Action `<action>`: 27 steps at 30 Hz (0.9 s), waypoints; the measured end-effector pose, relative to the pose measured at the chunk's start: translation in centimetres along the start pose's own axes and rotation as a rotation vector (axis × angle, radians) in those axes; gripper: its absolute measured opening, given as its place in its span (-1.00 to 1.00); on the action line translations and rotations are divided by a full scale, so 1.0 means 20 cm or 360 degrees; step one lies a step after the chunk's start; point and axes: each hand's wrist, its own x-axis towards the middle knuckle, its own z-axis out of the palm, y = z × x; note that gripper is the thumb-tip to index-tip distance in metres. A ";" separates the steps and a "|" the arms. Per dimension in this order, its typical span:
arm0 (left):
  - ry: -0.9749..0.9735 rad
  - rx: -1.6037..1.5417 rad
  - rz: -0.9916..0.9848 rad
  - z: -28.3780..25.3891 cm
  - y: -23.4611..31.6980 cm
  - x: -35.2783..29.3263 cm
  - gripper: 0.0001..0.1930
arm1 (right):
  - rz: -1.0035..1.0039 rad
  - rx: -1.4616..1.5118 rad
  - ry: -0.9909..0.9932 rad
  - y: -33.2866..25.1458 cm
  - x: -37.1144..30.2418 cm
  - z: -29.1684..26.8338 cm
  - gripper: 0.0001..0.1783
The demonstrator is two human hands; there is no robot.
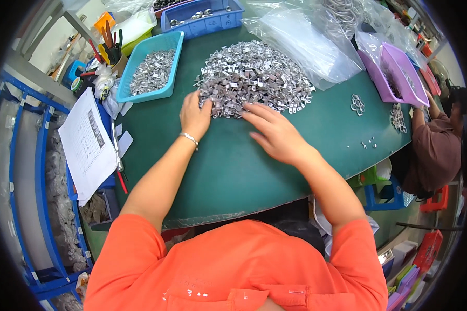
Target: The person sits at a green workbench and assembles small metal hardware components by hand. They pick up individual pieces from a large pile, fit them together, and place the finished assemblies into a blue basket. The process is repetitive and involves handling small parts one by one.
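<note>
A broad heap of small silvery metal pieces, many of them with a hole, lies on the green tabletop. My left hand rests against the heap's near left edge, thumb apart from the fingers. At the near edge, right of it, my right hand reaches its fingertips to the pieces, fingers stretched out and thumb apart. Neither hand visibly holds a piece. A turquoise tray with more such metal pieces stands left of the heap.
Behind the heap are a blue bin and clear plastic bags. On the right stand a purple bin and metal rings; a co-worker's arm is beside them. Printed sheets lie at the left edge.
</note>
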 end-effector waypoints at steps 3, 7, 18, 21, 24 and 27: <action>-0.0133 -0.0130 0.0212 -0.06 0.06 -0.18 -0.51 | 0.0003 -0.0312 -0.0026 0.05 0.11 0.23 -0.41; -0.0648 0.0042 0.0549 -0.25 0.28 -0.47 -0.43 | 0.0006 -0.0228 -0.0258 -0.03 -0.12 0.14 -0.51; -0.0333 -0.0170 0.0910 -0.21 0.36 -0.37 -0.78 | 0.0574 -0.0182 0.0527 -0.16 -0.47 -0.01 -0.78; -0.0540 -0.0228 0.0897 -0.25 0.38 -0.44 -0.77 | 0.0570 -0.0206 0.0472 -0.22 -0.47 0.01 -0.83; -0.0560 -0.0109 0.0802 -0.19 0.45 -0.49 -0.76 | 0.0440 -0.0261 0.0411 -0.21 -0.39 0.09 -0.79; -0.0607 -0.0155 0.0802 -0.19 0.42 -0.50 -0.78 | 0.0508 -0.0352 0.0300 -0.21 -0.36 0.12 -0.76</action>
